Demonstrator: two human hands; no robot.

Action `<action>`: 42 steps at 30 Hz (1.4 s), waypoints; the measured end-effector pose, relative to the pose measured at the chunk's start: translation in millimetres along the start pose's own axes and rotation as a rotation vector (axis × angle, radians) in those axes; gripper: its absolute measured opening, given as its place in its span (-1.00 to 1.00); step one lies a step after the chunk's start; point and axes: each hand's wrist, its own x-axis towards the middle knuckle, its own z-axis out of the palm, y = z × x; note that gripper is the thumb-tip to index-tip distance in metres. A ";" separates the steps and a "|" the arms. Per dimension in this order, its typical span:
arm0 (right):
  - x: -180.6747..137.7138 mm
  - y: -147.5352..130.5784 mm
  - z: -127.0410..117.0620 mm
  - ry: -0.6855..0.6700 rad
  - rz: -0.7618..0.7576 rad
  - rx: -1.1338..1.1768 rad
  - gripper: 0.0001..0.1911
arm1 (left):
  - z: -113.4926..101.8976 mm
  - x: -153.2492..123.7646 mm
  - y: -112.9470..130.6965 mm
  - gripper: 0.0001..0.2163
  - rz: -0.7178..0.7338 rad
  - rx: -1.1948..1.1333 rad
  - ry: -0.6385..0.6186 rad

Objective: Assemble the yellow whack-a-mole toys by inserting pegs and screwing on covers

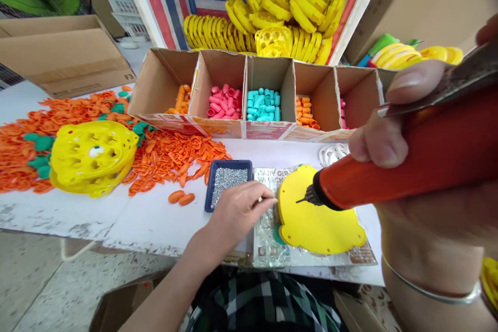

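Observation:
My right hand [424,166] is wrapped round a red electric screwdriver [369,166], held large and close to the camera. Its thin dark bit points left, over a yellow animal-head-shaped plastic panel [321,218] with small holes along its edge. At the panel's left edge is my left hand [243,207], thumb and fingers pinched together; whatever they hold is too small to make out. A dark blue tray [207,187] of small silver screws [229,179] lies just beyond that hand. Under the panel is a plastic-wrapped printed sheet [266,244], with a bit of green showing at the panel's lower left.
A divided cardboard box [218,75] holds orange, pink and turquoise pegs. Orange pieces [167,161] are heaped at left around stacked yellow shells [93,155]. More yellow shells [272,5] are piled behind. White rings [333,153] lie right, and a cardboard carton [66,57] stands back left.

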 end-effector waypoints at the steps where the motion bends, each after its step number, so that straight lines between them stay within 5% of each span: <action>1: -0.3 -0.1 1.4 -0.033 -0.013 -0.013 -0.69 | 4.0 2.3 4.9 -0.91 0.020 -0.026 -0.001; 6: -8.6 3.1 4.8 0.081 0.010 -0.114 -0.55 | 12.6 12.3 16.8 -0.87 0.064 -0.033 -0.022; 10: -15.4 7.3 7.7 0.196 0.049 -0.034 -0.66 | 10.5 15.1 21.2 -0.82 0.085 -0.032 -0.034; 17: -10.5 -1.0 7.4 -0.013 -0.034 -0.208 -0.56 | 5.1 20.2 25.0 -0.84 0.078 -0.095 -0.145; 23: -16.5 4.4 0.5 0.158 0.001 -0.043 -0.67 | 8.0 16.3 22.8 -0.90 0.072 -0.088 -0.099; 29: -10.2 15.8 3.8 0.066 -0.084 0.017 -0.77 | 15.8 -1.3 30.9 -0.93 0.179 0.058 0.095; 32: -5.7 23.1 6.5 0.102 -0.133 0.050 -0.77 | 29.6 -5.8 49.1 -0.94 0.264 0.139 -0.067; 35: -4.1 31.7 6.4 0.061 -0.162 0.095 -0.80 | 46.5 -1.9 64.7 -0.80 0.229 0.234 -0.244; 42: -4.5 46.6 5.3 0.022 -0.148 0.060 -0.76 | 71.3 9.7 64.0 -0.33 0.157 0.320 -0.245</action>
